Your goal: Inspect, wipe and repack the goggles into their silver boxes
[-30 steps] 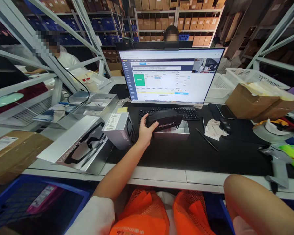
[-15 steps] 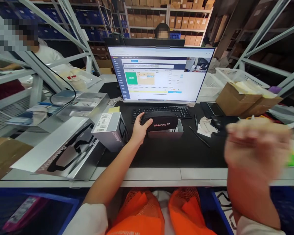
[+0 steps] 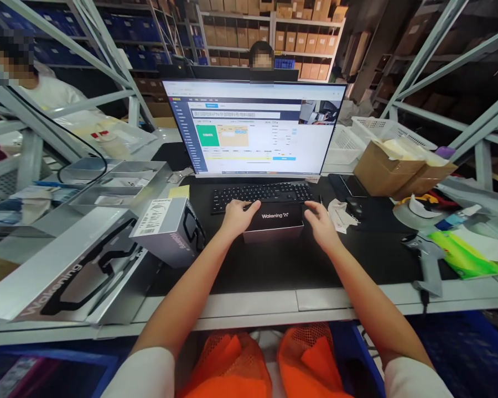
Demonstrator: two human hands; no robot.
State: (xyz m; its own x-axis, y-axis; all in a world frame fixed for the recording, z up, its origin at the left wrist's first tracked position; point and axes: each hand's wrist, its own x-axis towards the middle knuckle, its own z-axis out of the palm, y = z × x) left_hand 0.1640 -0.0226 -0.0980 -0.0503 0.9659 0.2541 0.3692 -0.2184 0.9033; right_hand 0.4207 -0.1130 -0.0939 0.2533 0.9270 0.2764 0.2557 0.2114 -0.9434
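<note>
A black "Wakening" case (image 3: pixel 273 214) sits at the opening of a small grey box (image 3: pixel 274 234) on the black mat. My left hand (image 3: pixel 238 216) grips the left end of the case, thumb along its upper front edge. Close by the right end of case and box is my right hand (image 3: pixel 320 222), its fingers apart and holding nothing; whether a fingertip touches the case I cannot tell. To the left stands a grey "Wakening" carton (image 3: pixel 166 235) with a white label, next to a larger open carton (image 3: pixel 83 271) printed with dark glasses frames.
A keyboard (image 3: pixel 257 193) and a lit monitor (image 3: pixel 255 132) stand behind the case. Crumpled paper (image 3: pixel 341 215), a mouse (image 3: pixel 354 207), a handheld scanner (image 3: pixel 425 262) and a green packet (image 3: pixel 465 254) lie to the right. Cardboard boxes (image 3: pixel 388 168) are farther back. Another person (image 3: pixel 261 55) is beyond the monitor.
My right hand has come from the right foreground to the right end of the case. The case now sits lower over the grey box. The view has shifted slightly.
</note>
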